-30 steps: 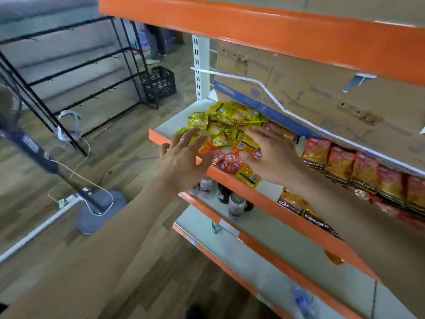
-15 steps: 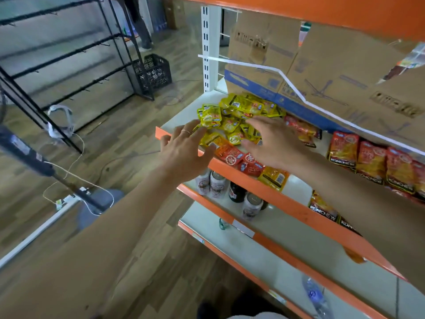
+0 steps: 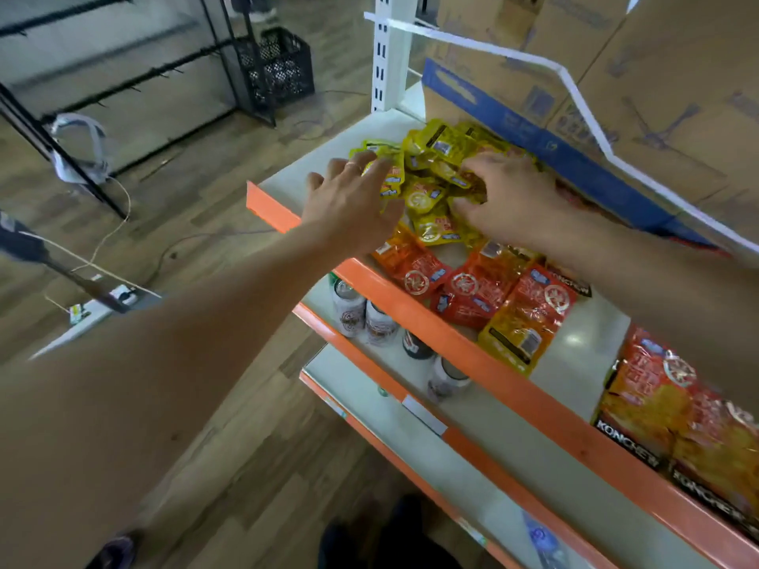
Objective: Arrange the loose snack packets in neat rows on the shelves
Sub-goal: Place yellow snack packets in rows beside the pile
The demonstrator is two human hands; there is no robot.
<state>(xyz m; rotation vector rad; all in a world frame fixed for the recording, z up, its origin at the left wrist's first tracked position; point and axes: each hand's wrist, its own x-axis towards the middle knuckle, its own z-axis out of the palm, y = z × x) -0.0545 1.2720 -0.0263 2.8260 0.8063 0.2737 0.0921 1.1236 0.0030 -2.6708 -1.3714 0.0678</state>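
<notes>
Shelf (image 3: pixel 293 180): white board with an orange front rim, carrying all the packets.
Cardboard boxes (image 3: pixel 657 76): stand along the back of the shelf.
Yellow packets (image 3: pixel 429 199): loose heap at the shelf's left end, against the boxes.
Red packets (image 3: pixel 472 289): lie scattered flat between the heap and the front rim.
Left grip (image 3: pixel 349 203): released, fingers straight and spread, on the heap's left edge.
Right grip (image 3: pixel 513 199): fingers curled into the heap, grasping yellow packets.
Cans (image 3: pixel 361 314): upright on the shelf below.

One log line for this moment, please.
step: gathering pile | left hand: open, fingers on yellow packets | right hand: fingers curled into same pile | red packets: loose at shelf front edge | rows: not formed
</notes>
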